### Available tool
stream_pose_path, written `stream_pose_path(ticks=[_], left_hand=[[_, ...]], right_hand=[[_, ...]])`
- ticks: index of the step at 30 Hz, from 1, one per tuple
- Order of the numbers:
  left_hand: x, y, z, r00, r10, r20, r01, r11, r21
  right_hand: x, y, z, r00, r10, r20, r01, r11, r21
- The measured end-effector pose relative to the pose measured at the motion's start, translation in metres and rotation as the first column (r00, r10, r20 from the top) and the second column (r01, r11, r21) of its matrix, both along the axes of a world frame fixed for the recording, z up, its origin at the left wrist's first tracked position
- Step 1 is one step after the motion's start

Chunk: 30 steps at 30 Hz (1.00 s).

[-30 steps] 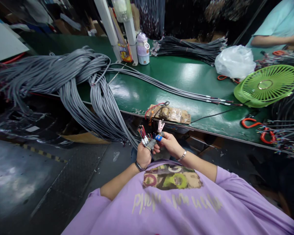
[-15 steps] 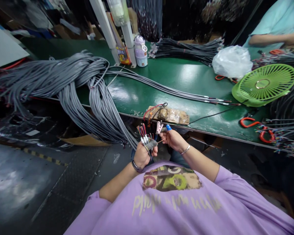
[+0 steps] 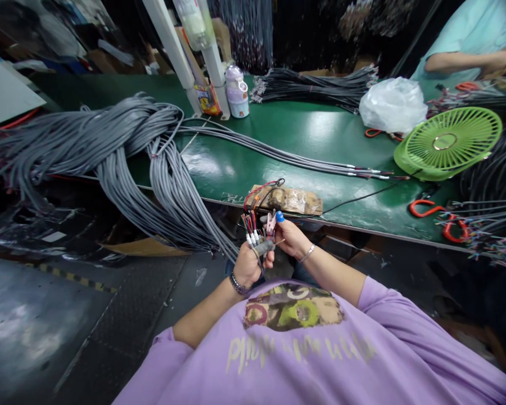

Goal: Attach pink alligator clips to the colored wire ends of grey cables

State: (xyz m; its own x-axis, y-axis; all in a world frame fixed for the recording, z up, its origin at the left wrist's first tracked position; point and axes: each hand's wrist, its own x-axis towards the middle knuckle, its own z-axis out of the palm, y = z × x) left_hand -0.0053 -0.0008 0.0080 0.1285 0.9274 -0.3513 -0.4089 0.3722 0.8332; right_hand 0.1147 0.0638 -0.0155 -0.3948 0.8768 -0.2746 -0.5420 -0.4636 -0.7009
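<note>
My left hand (image 3: 248,266) is closed around a bundle of grey cables (image 3: 225,239). Their stripped ends (image 3: 251,225) point up past my fingers, with thin coloured wires and white sleeves. A grey wrapping (image 3: 265,247) lies across the top of this grip, seemingly on my thumb. Just to the right, my right hand (image 3: 294,239) is pinched at a small pink clip (image 3: 270,224) beside the wire ends; its fingertips are partly hidden. A blue cover (image 3: 280,217) sits on one of its fingertips. A thin light strand shows between the two hands.
A wooden block (image 3: 287,199) with red and black leads lies at the edge of the green bench (image 3: 253,157). A large grey cable heap (image 3: 130,129) hangs over it. Right stand a green fan (image 3: 447,143), a plastic bag (image 3: 394,107) and red-handled tools (image 3: 425,208). A co-worker's arm (image 3: 459,64) shows beyond.
My right hand has moved left, nearer the pink clip and my left hand. The grey cable bundle stays in my left hand. The whole view has shifted slightly.
</note>
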Motion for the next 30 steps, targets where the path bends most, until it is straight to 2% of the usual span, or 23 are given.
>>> stream_pose_path(ticks=[5,15,21,30], left_hand=[[0.001,0.0,0.0,1.0,-0.004,-0.014,0.003,1.0,-0.018],[0.0,-0.008,0.0,0.999,0.04,-0.021,-0.039,0.999,0.016],[-0.001,-0.014,0.002,0.996,0.091,-0.01,-0.09,0.995,0.047],[0.004,-0.007,0.001,0.992,0.13,0.003,-0.13,0.991,0.031]], right_hand=[[-0.003,0.002,0.0,0.996,-0.053,-0.07,0.049,0.997,-0.056],[0.006,-0.002,0.013,0.996,0.051,-0.077,-0.063,0.985,-0.162],[0.007,-0.003,0.016,0.999,0.028,-0.03,-0.031,0.996,-0.089],[0.004,-0.001,0.008,0.998,-0.017,-0.062,0.008,0.992,-0.127]])
